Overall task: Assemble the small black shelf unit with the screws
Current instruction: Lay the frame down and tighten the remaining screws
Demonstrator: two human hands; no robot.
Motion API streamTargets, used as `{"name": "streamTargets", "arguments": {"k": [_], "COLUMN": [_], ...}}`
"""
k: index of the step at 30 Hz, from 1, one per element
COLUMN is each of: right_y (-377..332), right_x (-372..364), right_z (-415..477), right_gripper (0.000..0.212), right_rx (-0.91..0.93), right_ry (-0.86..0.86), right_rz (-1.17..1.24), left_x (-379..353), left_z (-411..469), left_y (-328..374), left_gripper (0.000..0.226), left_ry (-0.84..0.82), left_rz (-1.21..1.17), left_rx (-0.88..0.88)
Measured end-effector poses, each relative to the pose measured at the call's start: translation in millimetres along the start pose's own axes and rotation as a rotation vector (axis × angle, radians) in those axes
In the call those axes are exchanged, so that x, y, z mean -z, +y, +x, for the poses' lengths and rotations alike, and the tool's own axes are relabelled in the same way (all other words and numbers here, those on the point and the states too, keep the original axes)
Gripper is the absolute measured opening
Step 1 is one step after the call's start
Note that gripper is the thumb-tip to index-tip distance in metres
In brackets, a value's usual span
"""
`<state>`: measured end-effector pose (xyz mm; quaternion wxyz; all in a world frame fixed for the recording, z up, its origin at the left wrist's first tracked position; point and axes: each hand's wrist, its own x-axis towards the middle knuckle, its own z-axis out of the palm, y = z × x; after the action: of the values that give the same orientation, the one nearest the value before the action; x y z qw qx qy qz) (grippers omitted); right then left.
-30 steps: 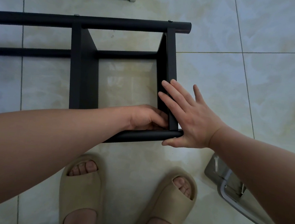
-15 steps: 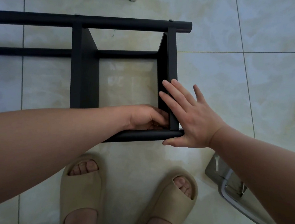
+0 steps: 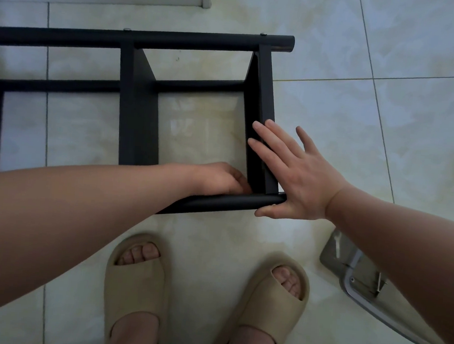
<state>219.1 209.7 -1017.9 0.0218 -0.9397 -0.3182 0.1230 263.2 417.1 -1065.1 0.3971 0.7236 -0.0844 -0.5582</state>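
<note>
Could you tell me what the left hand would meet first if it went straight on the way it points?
Likely the end panel: the left hand points into the corner where it joins the near tube, seemingly close, though depth is unclear.

We log the shelf unit as solid matte black, with small silvery screw heads on its far rail. The floor tiles are pale cream with cloudy greenish-grey marbling and thin dark grout lines. We mark the slippers plain beige. The tray-like object at lower right is grey with a whitish rim.
</note>
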Motion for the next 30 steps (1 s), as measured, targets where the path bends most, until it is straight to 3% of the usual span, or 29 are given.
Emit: {"name": "streamTargets", "arguments": {"k": [1,3,5,7,11,13,18,21,30], "right_y": [-2,-4,-7,-13,-38,-54,-89,-98,-129], "right_x": [3,12,25,39,71,88,131,160,197], "right_z": [-1,-2,0,2,6,7,-6,-21,-53], "right_gripper": [0.115,0.117,0.118,0.111,0.088,0.082,0.076,0.072,0.029], "right_rx": [-0.013,-0.057,-0.112,-0.173,-0.31,-0.347,-0.369,-0.4,-0.569], "right_ry": [-0.031,-0.122,-0.244,-0.334,-0.418,-0.433,-0.341,-0.216,-0.06], "right_rz": [-0.012,-0.032,-0.048,-0.03,0.142,0.186,0.142,0.146,0.109], "left_x": [6,19,28,27,19,23,46,56,16], "left_z": [-10,-36,-67,-92,-122,-137,-183,-207,-242], "left_y": [-1,-5,-4,0,7,14,59,87,97], "left_gripper": [0.01,0.033,0.056,0.064,0.034,0.026,0.029,0.037,0.048], "left_ry": [0.027,0.027,-0.044,-0.095,0.002,0.086,0.373,0.455,0.692], "left_rz": [0.132,0.281,0.301,0.355,0.781,0.802,0.842,0.92,1.013], "left_rx": [0.028,0.098,0.192,0.241,0.175,0.133,0.021,-0.009,-0.109]}}
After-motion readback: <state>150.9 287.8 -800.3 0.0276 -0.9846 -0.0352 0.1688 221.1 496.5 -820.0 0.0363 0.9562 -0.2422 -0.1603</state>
